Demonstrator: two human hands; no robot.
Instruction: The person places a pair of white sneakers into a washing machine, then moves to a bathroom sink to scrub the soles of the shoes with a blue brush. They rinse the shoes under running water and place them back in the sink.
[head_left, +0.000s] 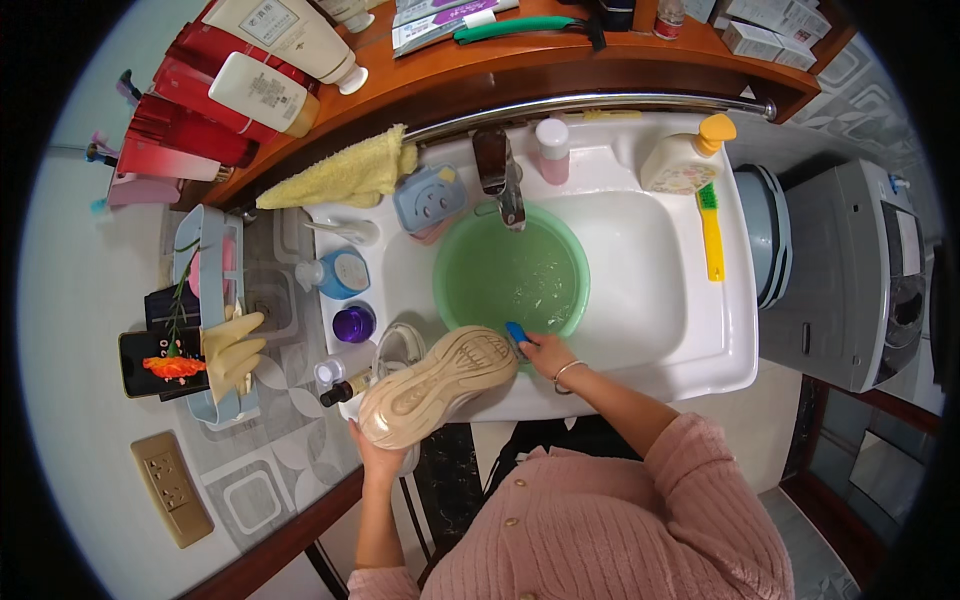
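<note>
My left hand (381, 451) grips a pale shoe by its heel end, with the beige sole (439, 382) turned up. My right hand (550, 355) holds a brush by its blue handle (516, 331), against the toe end of the shoe; the bristles are mostly hidden. Behind the shoe's toe, a green basin (585, 277) of water stands in the white sink (645, 285) under the metal faucet (501, 176). Part of another light-coloured shoe (400, 343) shows beside the held one, partly covered by it.
A yellow brush (712, 240) with green bristles and a pump bottle (682, 161) sit on the sink's right rim. Along the left rim stand a blue pump bottle (345, 274), a purple jar (354, 323) and a dark-capped bottle (346, 390). A wooden shelf (442, 71) overhangs the back.
</note>
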